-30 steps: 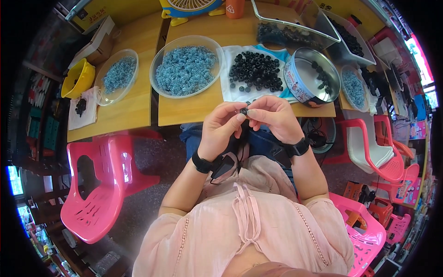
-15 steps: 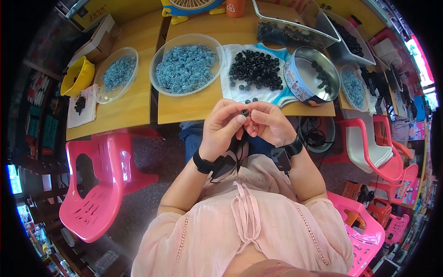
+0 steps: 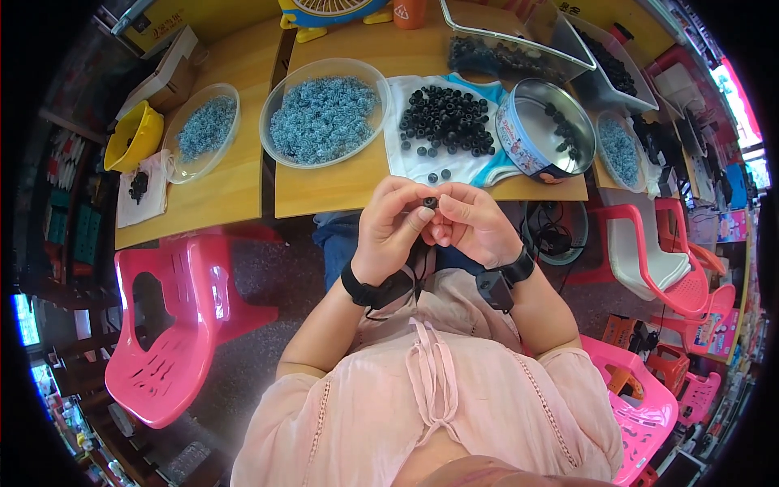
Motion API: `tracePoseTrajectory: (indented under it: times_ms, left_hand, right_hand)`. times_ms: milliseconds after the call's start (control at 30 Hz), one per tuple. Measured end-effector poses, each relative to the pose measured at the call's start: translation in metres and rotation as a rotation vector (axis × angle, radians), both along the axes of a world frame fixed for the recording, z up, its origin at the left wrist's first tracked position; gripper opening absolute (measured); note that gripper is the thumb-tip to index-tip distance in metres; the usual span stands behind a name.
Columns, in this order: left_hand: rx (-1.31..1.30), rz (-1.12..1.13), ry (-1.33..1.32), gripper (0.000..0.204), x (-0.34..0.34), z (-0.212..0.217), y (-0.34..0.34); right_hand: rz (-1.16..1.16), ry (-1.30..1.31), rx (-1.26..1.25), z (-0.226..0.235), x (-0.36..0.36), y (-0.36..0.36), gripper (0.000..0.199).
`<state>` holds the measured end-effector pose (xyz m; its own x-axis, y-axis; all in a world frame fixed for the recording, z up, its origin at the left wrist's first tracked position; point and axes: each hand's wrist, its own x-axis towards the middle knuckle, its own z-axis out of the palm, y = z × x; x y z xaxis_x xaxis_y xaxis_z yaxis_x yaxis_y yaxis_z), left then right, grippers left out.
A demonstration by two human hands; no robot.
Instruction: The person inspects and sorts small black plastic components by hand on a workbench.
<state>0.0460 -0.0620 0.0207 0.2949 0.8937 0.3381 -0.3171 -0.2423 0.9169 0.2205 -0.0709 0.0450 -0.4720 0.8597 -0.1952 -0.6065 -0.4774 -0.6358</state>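
Close above the table's front edge, my left hand [image 3: 392,223] pinches a small round black piece [image 3: 430,202], which looks like a bead with a hole in its middle. The fingertips of my right hand [image 3: 479,221] are closed against the same bead from the other side. Just beyond my hands, a heap of similar black beads [image 3: 446,120] lies on a white and light-blue cloth [image 3: 408,169]. A couple of loose ones sit at its near edge. What my curled lower fingers may hold is hidden.
Left of the cloth stands a clear round tub [image 3: 382,130] of blue-grey coiled pieces. A round tin [image 3: 526,151] with some black pieces is on the right. Behind are clear bins [image 3: 535,58] of black pieces. Pink plastic chairs [image 3: 174,325] stand beside me.
My hands stay almost in place, and the bead between the fingertips has turned slightly. The view has shifted a little.
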Motion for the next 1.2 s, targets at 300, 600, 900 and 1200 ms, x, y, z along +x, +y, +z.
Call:
tracePoseTrajectory:
  times_ms: [300,600,900,1200]
  left_hand:
    - [0.081,0.129,0.180,0.020,-0.006,0.008,0.001]
    - [0.293,0.254,0.306,0.022,-0.006,0.012,-0.001]
    - [0.191,0.211,0.230,0.024,-0.002,0.007,0.000]
    - [0.154,0.102,0.088,0.021,-0.004,0.009,-0.002]
  right_hand:
    - [-0.237,-0.338,0.209,0.001,-0.007,-0.004,0.019]
    - [-0.169,-0.199,0.052,0.011,-0.005,-0.003,0.020]
    - [-0.168,-0.294,0.087,0.012,0.000,-0.004,0.020]
    - [0.042,-0.013,-0.044,0.009,0.001,-0.002,0.026]
